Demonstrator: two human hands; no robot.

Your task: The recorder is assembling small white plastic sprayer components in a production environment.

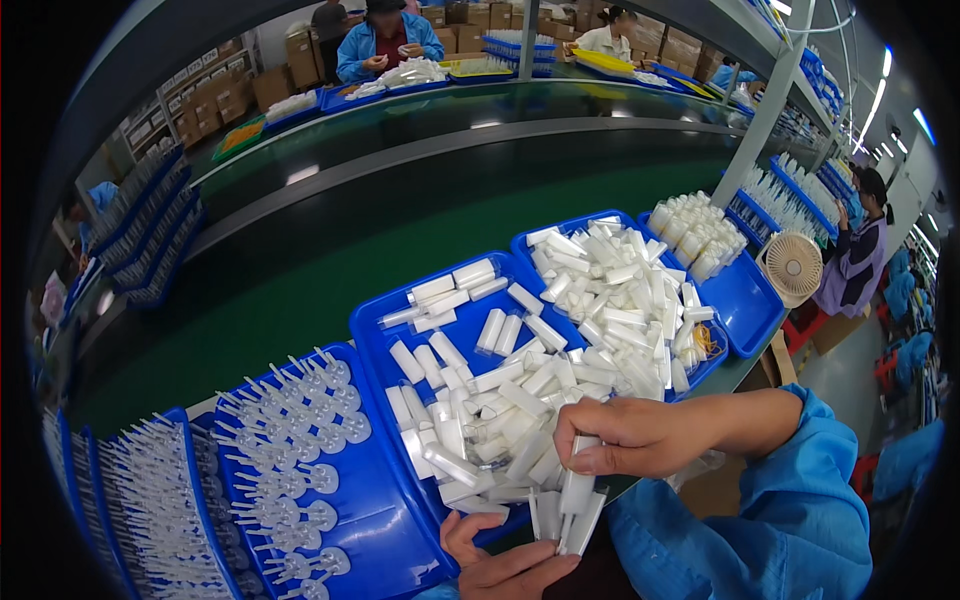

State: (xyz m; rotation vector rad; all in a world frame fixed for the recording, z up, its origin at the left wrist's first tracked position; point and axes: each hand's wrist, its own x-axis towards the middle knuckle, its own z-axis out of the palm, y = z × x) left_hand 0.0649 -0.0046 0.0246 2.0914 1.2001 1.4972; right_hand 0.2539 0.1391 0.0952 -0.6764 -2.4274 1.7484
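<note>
Right hand (640, 435): grip pinching a tube (577, 492) | left hand (508, 563), nearer: grip pinching pieces (548, 515) | tray (465, 335), far of hands: white heap (525, 398)

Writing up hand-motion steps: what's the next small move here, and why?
Probably ease the white plastic piece in the right hand down among the splayed white pieces in the left hand: the right hand pinches it near its top, its lower end is close to them, and the left hand seems to hold them low down.
</note>
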